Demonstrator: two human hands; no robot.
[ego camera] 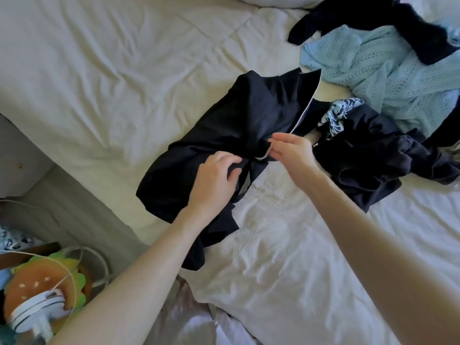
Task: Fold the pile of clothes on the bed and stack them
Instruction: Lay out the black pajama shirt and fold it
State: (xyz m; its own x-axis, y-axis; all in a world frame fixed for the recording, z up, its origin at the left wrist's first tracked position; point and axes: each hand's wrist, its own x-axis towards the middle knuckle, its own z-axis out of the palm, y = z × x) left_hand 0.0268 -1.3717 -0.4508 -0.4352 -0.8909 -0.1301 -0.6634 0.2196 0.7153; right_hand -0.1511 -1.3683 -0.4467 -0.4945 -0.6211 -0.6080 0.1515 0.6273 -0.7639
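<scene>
A black garment (239,120) lies stretched across the white bed (99,83), with a metal ring (262,155) at its gathered middle. My left hand (215,178) rests on the garment just left of the ring, fingers curled into the cloth and pinching a strap. My right hand (291,150) pinches the ring from the right. To the right lies the unfolded pile: a light blue knit top (373,68), a dark navy garment (385,160), a blue floral piece (338,115) and a black item (373,18) at the back.
The bed edge runs diagonally at the lower left, beside a grey bed frame (62,195). A burger-shaped plush (44,277), a white fan (37,312) and cords sit on the floor side. A pillow (273,0) lies at the top.
</scene>
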